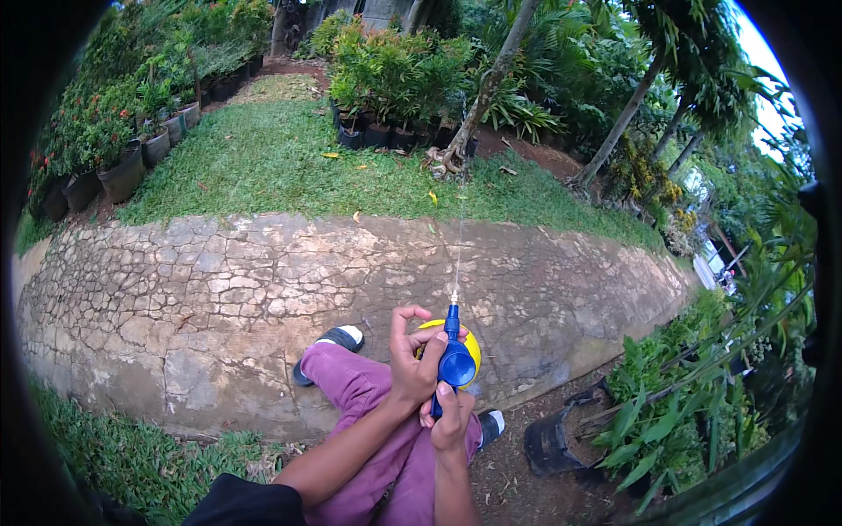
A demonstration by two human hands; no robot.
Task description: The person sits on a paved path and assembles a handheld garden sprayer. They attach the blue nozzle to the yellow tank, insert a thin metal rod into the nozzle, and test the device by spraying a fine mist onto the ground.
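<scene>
A hand-held pump sprayer with a blue head (pixel 455 365) and a round yellow tank (pixel 474 351) is in front of me, its brass nozzle (pixel 455 296) pointing away. A thin jet of water (pixel 460 237) leaves the nozzle toward the grass. My left hand (pixel 414 359) is wrapped around the front of the sprayer just behind the nozzle, one finger crooked up. Lower down, my right hand (pixel 451 417) closes on the blue rear handle, its thumb pressed up against the head. Most of the yellow tank is hidden beneath the blue head and my fingers.
Cracked stone paving (pixel 254 289) runs across, with my shoes (pixel 337 340) on it. Beyond lies grass (pixel 263 167) with potted shrubs (pixel 377 88) and a leaning tree trunk (pixel 493 83). A black plant bag (pixel 554 445) and leafy plants (pixel 680 412) stand close on my right.
</scene>
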